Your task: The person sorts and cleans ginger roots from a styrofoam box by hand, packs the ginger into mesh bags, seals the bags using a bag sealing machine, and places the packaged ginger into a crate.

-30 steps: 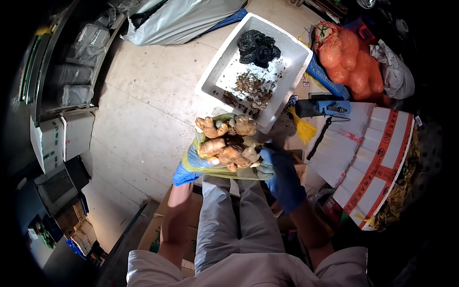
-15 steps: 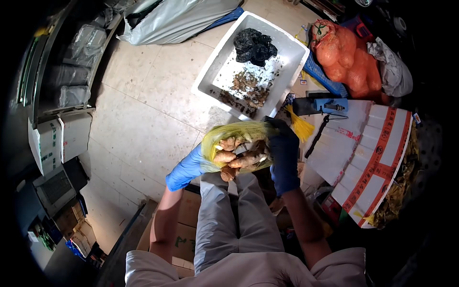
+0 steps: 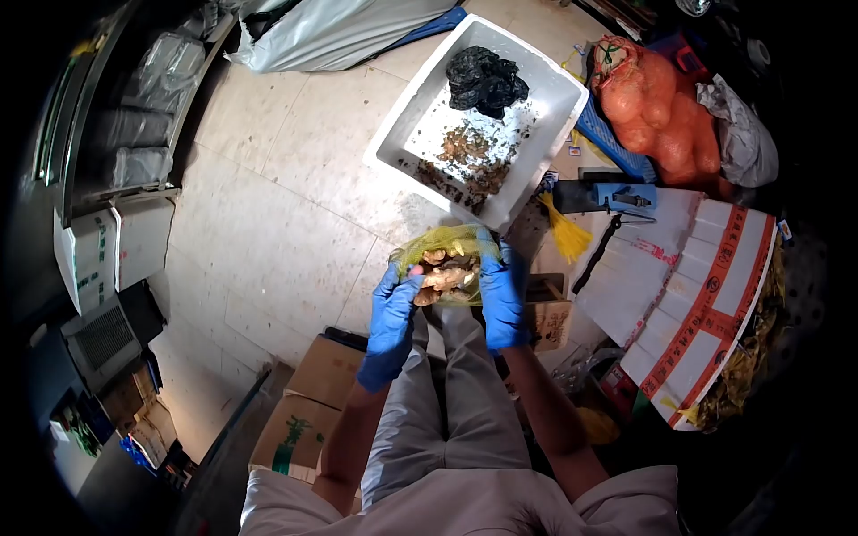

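Tiled floor (image 3: pixel 286 134), shelf (image 3: pixel 73 170) at left.
Pale and speckled, the floor shows thin seams (image 3: pixel 313 199) and is brightly lit toward the middle; the shelf, open-fronted, stands in shade, and the room's edges fall into black.

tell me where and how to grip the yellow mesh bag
The yellow mesh bag is probably best gripped by its left and right edges, from either side: its netting opens upward around lumpy ginger, so opposite holds should spread it.

two gloved hands (image 3: pixel 388 329) (image 3: pixel 503 308), one yellow mesh bag (image 3: pixel 416 242), at least three ginger pieces (image 3: pixel 444 278), one black bundle (image 3: pixel 485 80)
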Tool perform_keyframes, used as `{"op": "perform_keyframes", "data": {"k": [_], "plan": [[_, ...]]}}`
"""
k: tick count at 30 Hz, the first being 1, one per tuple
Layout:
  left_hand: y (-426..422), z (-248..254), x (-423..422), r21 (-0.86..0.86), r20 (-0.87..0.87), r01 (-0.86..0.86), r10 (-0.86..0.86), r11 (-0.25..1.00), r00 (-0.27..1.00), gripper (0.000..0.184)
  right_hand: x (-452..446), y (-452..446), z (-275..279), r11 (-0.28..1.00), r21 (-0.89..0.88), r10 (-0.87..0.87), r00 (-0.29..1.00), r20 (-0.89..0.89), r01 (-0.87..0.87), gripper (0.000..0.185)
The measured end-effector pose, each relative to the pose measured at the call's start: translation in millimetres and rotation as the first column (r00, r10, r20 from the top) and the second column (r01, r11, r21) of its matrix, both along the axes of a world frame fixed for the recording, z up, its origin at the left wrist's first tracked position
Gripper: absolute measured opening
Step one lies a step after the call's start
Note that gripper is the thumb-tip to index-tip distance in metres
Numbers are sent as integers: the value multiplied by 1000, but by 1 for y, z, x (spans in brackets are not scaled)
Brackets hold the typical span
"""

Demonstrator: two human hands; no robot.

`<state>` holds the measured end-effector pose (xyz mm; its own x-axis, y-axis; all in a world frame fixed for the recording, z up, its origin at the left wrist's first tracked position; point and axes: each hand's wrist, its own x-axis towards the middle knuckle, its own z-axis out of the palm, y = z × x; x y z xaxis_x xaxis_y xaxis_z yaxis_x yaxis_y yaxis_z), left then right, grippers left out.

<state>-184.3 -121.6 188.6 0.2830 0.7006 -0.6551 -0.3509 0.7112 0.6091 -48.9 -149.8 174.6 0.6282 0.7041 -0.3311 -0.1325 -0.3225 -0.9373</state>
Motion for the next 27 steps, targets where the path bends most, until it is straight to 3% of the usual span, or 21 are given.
{"op": "perform_keyframes", "data": {"k": [2,3,4,5,6,8,10,12,13,14,15,16,17,18,20,21,22,24,25,26,27], "plan": [[-8,-22,-7,9,-63,-31,31,999,998,20,-2,-10,-36,997,66,12,889,458,-47,18],[-9,-35,-15,169,-261,123,-76,978,962,20,-1,-15,-50,997,67,11,889,458,-47,18],[-7,-37,-17,288,-462,298,-140,910,875,20,-1,-17,-58,994,98,-47,997,65,41,21],[-7,-39,-15,313,-706,453,-115,835,699,20,1,-20,-65,991,104,-63,988,-143,78,23],[-5,-36,-15,313,-706,453,-115,835,699,20,1,-19,-65,987,91,-95,936,-340,133,26],[0,-32,-21,407,-890,694,88,595,447,24,3,-17,-66,1000,3,17,989,-146,-17,19],[10,-39,-22,383,-884,665,47,641,465,27,0,-13,-62,999,34,9,991,-131,-4,17],[19,-39,-23,362,-919,764,69,534,388,25,-3,-10,-53,994,98,-39,982,-183,57,18],[21,-41,-23,389,-880,723,-3,570,476,26,-5,-7,-47,976,162,-79,930,-358,145,19],[23,-44,-24,385,-882,726,-4,569,472,26,-6,-5,-41,948,209,-100,845,-525,241,21],[25,-46,-22,385,-850,712,-74,587,521,25,-7,-3,-36,947,210,-100,843,-529,244,21],[25,-47,-21,384,-810,698,-142,604,569,25,-7,-2,-30,985,169,19,960,-279,30,21],[23,-46,-21,412,-839,719,-75,560,539,32,-5,-2,-28,984,69,169,985,-18,-167,21],[23,-41,-21,414,-838,720,-77,557,540,32,-1,-2,-31,984,69,165,986,-16,-164,21],[26,-31,-25,468,-847,706,42,532,531,36,10,2,-40,994,99,60,962,-267,-35,23],[28,-33,-26,477,-853,694,95,540,513,35,23,8,-16,979,-100,171,984,-54,-176,22],[29,-33,-26,477,-854,694,95,539,512,35,18,6,-26,980,-99,170,984,-55,-175,22],[31,-31,-21,509,-860,798,243,322,450,30,1,0,-54,984,175,8,969,-246,36,26],[33,-24,-16,466,-878,838,262,283,400,22,-1,7,-21,992,17,125,991,-40,-124,28],[34,-24,-13,464,-880,840,259,283,399,22,-2,9,-13,992,15,123,992,-42,-122,28],[37,-24,-10,538,-838,755,139,375,528,16,-2,11,-9,955,-173,271,945,184,-240,28]]}}
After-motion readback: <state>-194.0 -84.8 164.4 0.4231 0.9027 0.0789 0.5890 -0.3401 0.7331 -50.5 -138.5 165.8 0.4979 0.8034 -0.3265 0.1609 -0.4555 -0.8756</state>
